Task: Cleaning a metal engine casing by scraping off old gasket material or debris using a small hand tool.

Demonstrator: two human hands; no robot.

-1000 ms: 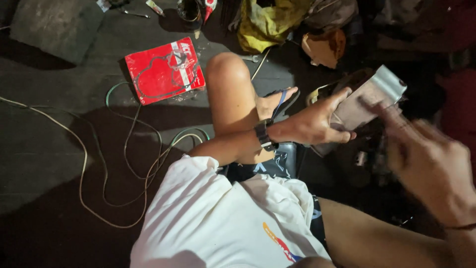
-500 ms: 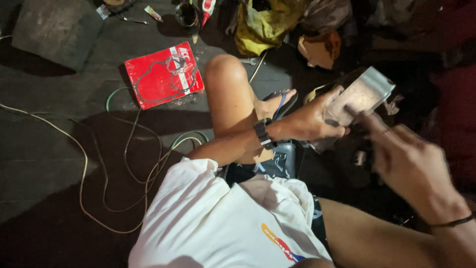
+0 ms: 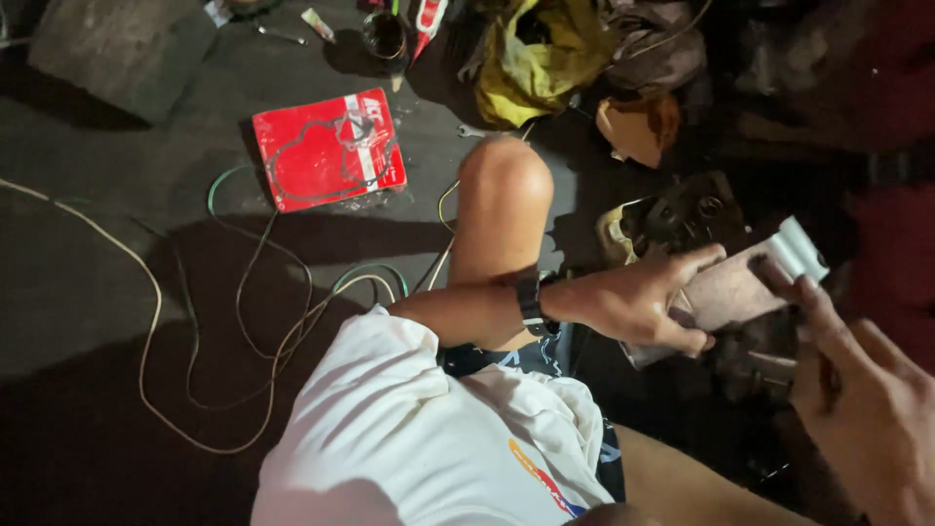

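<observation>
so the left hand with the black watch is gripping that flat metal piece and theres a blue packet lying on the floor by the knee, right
Not quite: the packet is red, not blue. The head view shows it lying flat on the dark floor beside the bent knee. The rest holds: the left hand, with a black watch on its wrist, grips the flat metal piece.

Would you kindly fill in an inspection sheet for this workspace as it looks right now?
Surface: dark concrete floor, dimly lit.
Job's things: flat grey metal part, pale at its far end.
Clutter: red packet, yellow cloth, small round tin.
Grippers: left hand grips the part; right hand touches its far end with a fingertip.
Cables: loose wires looped across the floor.
Surroundings: dark machinery, details unclear.
</observation>
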